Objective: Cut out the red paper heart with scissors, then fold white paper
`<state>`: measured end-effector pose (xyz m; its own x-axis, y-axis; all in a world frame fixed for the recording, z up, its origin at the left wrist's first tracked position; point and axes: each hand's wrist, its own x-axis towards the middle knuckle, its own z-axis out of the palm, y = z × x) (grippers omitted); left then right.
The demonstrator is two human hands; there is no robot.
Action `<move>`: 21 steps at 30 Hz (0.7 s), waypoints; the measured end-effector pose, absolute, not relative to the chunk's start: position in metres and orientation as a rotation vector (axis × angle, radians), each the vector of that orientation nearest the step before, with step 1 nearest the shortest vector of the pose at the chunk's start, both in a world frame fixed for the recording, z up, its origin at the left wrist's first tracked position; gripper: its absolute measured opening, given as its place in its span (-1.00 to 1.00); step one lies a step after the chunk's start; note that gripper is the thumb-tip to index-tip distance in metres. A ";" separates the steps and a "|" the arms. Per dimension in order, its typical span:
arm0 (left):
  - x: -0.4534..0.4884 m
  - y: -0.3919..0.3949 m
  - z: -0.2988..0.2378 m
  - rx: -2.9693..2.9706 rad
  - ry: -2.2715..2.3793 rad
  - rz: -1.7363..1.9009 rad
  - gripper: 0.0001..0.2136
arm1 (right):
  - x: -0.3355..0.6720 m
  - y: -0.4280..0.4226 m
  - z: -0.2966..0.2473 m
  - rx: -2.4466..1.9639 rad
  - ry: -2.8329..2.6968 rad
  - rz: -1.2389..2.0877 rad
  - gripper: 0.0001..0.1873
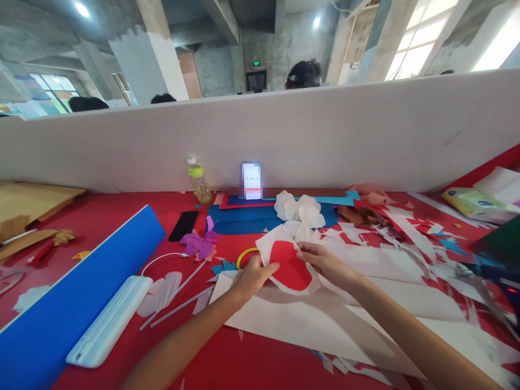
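Note:
Both my hands hold a folded paper piece (290, 265), white outside with a red face showing, just above a large white sheet (300, 319) on the red table. My left hand (252, 277) pinches its left edge, thumb on the red face. My right hand (325, 261) pinches its upper right edge with curled fingers. A white paper flower (299, 210) lies just behind the piece. A purple paper flower (200, 242) sits to the left, and a yellow ring (245, 255) peeks out beside my left hand.
A blue board (73, 292) and a white oblong device (108, 319) with a cable lie at left. A green bottle (199, 181), a lit phone (251, 180) and a dark phone (183, 225) stand near the white partition (365, 130). Paper scraps (406, 233) cover the right side; brown paper (28, 203) lies far left.

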<state>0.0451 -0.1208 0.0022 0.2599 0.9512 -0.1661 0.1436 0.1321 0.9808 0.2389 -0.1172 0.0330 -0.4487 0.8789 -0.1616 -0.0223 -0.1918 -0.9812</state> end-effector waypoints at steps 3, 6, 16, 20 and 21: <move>0.045 -0.124 0.006 1.282 1.165 0.781 -0.78 | 0.237 -0.118 0.028 -1.100 -1.297 1.693 -0.70; 0.044 -0.126 0.009 1.312 1.188 0.758 -0.79 | 0.237 -0.119 0.022 -1.195 -1.341 1.533 -0.69; 0.043 -0.140 0.012 1.373 1.175 0.769 -0.82 | 0.240 -0.142 0.018 -1.276 -1.405 1.434 -0.63; 0.043 -0.156 0.017 1.353 1.088 0.631 -0.80 | 0.243 -0.158 0.015 -1.302 -1.445 1.366 -0.63; 0.042 -0.160 0.017 1.357 1.079 0.605 -0.79 | 0.244 -0.162 0.016 -1.311 -1.447 1.359 -0.63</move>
